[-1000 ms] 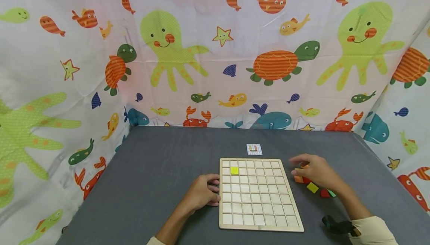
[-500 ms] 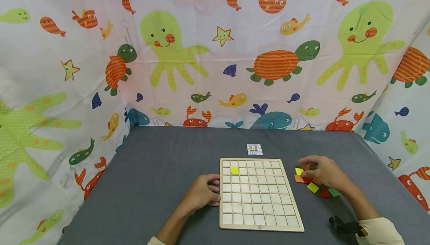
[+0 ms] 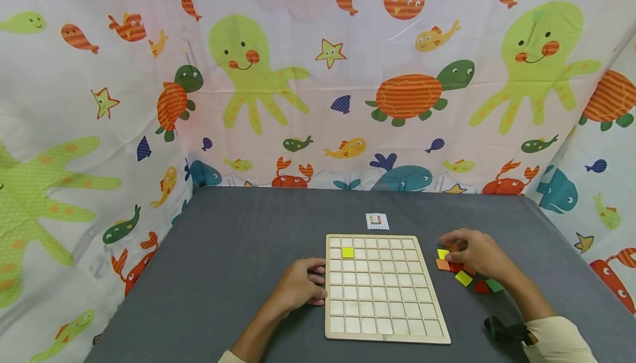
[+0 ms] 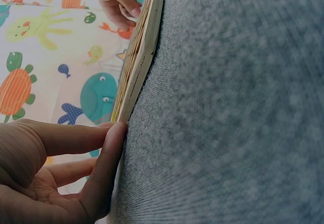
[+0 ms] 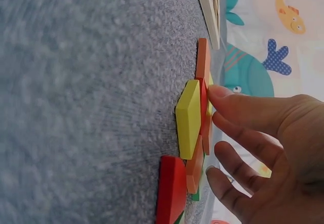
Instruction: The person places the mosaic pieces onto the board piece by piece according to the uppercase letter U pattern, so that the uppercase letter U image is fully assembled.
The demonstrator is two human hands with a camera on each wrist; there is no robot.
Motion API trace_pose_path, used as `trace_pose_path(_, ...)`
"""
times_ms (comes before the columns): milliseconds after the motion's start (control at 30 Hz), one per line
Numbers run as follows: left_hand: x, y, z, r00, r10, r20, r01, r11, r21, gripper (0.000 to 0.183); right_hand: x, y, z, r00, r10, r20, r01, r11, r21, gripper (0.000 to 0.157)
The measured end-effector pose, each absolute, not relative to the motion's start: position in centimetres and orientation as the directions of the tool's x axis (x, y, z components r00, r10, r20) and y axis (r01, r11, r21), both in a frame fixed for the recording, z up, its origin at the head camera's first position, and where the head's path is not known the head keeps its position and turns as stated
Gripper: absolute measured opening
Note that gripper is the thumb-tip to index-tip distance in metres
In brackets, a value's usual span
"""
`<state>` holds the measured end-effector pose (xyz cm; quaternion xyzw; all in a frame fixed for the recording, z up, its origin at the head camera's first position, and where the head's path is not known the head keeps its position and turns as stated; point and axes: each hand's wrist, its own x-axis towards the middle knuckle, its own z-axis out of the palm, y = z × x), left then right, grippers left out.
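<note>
My left hand (image 3: 296, 285) rests against the left edge of a wooden grid board (image 3: 387, 336); in the left wrist view its thumb and a finger touch the rim. A yellow square tile (image 3: 348, 252) sits in an upper-left cell. To the right of the board, my right hand (image 3: 477, 252) hovers low over a group of loose coloured tiles, fingers spread and loosely bent. Beneath and beside it are a yellow tile (image 3: 443, 253), an orange tile (image 3: 443, 264), and another yellow tile (image 5: 188, 120). The fingers partly hide the group, and no tile shows lifted.
A small printed grid card (image 3: 377, 221) lies behind the board. A red tile (image 3: 481, 287) and a green tile (image 3: 494, 285) are near the right wrist. The grey table (image 3: 238, 241) meets a sea-animal curtain (image 3: 308, 87) at the back and sides.
My right hand has shifted right and slightly back over the tiles, uncovering a yellow one. In the last half second it barely moves. My left hand stays at the board's edge.
</note>
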<state>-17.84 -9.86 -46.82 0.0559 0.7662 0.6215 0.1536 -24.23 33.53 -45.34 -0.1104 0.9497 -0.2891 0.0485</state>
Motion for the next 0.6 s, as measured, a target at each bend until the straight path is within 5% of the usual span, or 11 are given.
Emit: trace_pose_path(600, -17.89, -9.71, -46.7, -0.948, 0.266, -0.173, -0.114, 0.224, 0.968, 0.069, -24.76, 34.0, -44.94, -0.963, -0.257, -0.085, -0.164, 0.804, -0.572, 0.035)
